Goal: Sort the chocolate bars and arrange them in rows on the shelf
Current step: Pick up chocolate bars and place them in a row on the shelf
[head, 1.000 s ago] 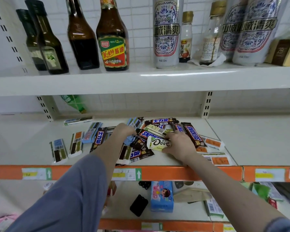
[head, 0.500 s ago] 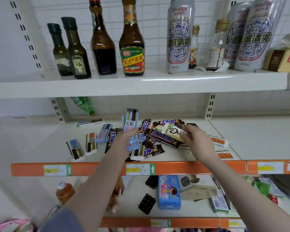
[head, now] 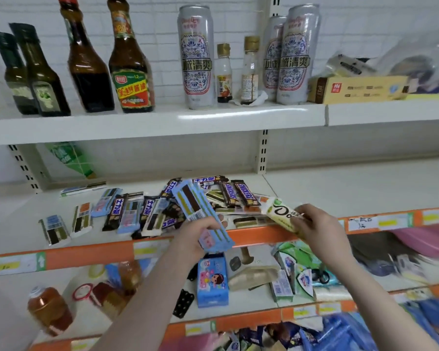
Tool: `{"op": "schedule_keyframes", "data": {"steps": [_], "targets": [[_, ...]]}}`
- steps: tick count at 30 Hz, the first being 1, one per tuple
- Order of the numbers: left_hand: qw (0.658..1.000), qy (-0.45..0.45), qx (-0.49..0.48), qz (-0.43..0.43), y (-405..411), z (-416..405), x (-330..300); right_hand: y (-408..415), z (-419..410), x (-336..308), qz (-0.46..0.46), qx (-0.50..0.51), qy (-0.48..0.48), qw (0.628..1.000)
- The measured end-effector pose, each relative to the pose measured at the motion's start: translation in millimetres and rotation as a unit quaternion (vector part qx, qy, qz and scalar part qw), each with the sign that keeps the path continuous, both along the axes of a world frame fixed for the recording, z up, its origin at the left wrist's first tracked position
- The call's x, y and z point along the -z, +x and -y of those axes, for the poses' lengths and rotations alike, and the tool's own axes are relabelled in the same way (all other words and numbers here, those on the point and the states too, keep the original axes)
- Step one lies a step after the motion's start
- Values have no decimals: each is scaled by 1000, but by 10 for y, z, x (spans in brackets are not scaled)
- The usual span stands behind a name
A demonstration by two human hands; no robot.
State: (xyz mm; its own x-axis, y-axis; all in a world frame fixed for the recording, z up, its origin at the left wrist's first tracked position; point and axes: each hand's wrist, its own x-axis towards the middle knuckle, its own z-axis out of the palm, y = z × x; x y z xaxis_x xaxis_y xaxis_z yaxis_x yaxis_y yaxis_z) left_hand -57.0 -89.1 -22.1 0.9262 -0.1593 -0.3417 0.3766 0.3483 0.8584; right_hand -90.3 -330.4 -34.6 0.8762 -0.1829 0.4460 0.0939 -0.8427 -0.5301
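Observation:
A jumbled pile of chocolate bars (head: 228,196) lies on the middle shelf (head: 340,188), with brown Snickers bars at its back. Several blue and white bars (head: 81,219) lie spread out to the left of the pile. My left hand (head: 195,234) grips a long light-blue bar (head: 200,214), lifted above the shelf's orange front edge (head: 86,254). My right hand (head: 319,226) holds a pale cream Dove bar (head: 281,211) by one end, just in front of the pile's right side.
Sauce bottles (head: 129,59), tall cans (head: 195,57) and a yellow box (head: 357,88) stand on the upper shelf. The lower shelf holds a blue carton (head: 212,282), a brown bottle (head: 48,310) and mixed packets. Bare white shelf stretches to the right of the pile.
Both hands have lifted out of the pile and come toward the front edge, the left with the blue bar, the right with the Dove bar. The camera has shifted right.

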Motion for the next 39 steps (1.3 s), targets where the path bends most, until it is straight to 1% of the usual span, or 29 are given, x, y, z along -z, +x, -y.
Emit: {"op": "schedule_keyframes", "data": {"steps": [3,5,7,9,13,15,17,22,27,31,35,39], "targets": [[997,76,-4,28,-54,505,46,-131,563,35,2,6,-12,1000],[996,75,-46,23,-104,903,78,-164,988,54,3,7,-19,1000],[990,105,-92,30,-130,1343,141,-184,1467,76,-3,6,-27,1000],[975,169,-130,65,-184,1655,176,-178,1825,99,-5,5,-44,999],[940,248,-168,163,-231,2255,194,-124,2480,63,-3,-11,-60,998],[926,280,-174,184,-187,2472,174,-40,2677,30,-3,-32,-62,998],[920,298,-174,184,-104,2647,158,85,2811,15,0,-53,-62,997],[929,291,-145,178,229,2908,146,517,2965,-22,9,-86,-51,995],[945,243,-130,179,640,2945,128,1076,2944,-39,-4,-110,-60,992],[957,207,-126,156,965,2895,153,1518,2874,45,-55,-141,-95,984],[964,184,-132,140,1165,2874,194,1781,2833,151,-125,-194,-148,962],[966,171,-138,135,1237,2910,237,1873,2896,164,-185,-282,-124,933]]}}
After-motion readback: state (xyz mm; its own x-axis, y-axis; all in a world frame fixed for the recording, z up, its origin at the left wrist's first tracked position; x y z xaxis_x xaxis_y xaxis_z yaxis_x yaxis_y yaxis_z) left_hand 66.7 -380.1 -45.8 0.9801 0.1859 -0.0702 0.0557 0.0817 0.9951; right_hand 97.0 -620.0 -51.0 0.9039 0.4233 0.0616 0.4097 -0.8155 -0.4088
